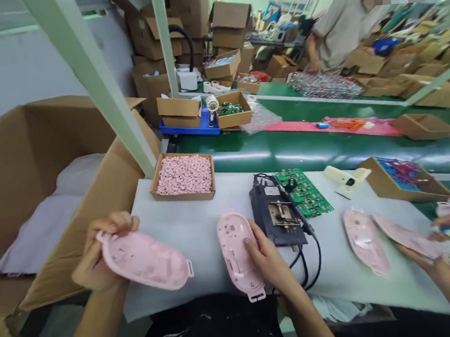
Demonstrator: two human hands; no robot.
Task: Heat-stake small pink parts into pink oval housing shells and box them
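- Your left hand grips a pink shell by its end, at eight o'clock in view.
- Your right hand grasps a pink casing by its edge, at six o'clock.
- A black device sits at four o'clock.

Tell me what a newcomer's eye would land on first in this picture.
Probably the pink shell held up in the left hand, with a second pink shell in the right hand, both near the front of the white table. Next might come the box of small pink parts at the table's far left corner, and the green circuit boards beside the black device.
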